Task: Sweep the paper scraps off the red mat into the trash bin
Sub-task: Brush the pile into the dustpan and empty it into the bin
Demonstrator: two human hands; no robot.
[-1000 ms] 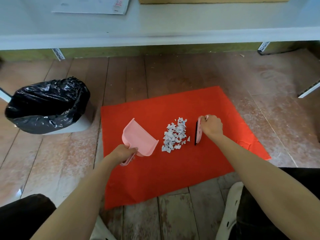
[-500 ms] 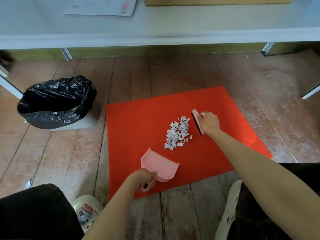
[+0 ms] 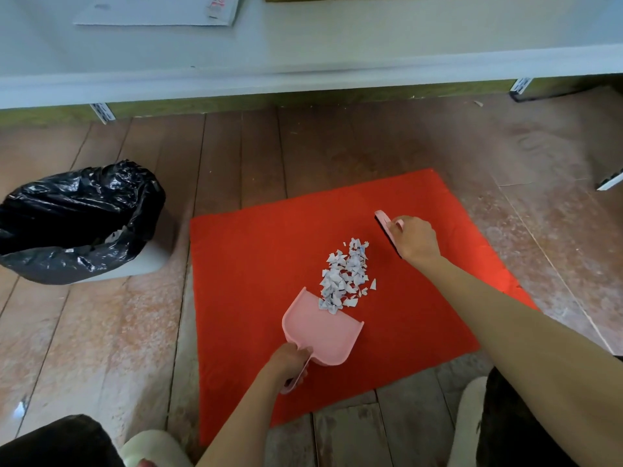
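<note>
Gripping the dustpan (image 3: 320, 335) by its handle, the left hand (image 3: 290, 360) had its fingers curled round the pink stem and kept the pan flat on the mat (image 3: 256, 264), near the mat's closest edge. The pan's open lip faced away from the person and met the near end of the scraps (image 3: 345, 274), a few of which lay over the lip. The rest of the scraps sat in a loose white pile on the middle of the red mat.

The right hand (image 3: 416, 239) was clenched round a pink brush (image 3: 384, 222) on the far right side of the pile, with its dark bristles down on the mat and a strip of bare red between them and the scraps.

The bin (image 3: 135, 267), lined with a black bag (image 3: 101, 197), stood on the wooden floor (image 3: 101, 332) to the left of the mat, well apart from the pile. A pale table (image 3: 337, 45) ran across the top of the view with a sheet (image 3: 151, 11) lying on it. A light shoe (image 3: 151, 446) showed at the bottom edge.
</note>
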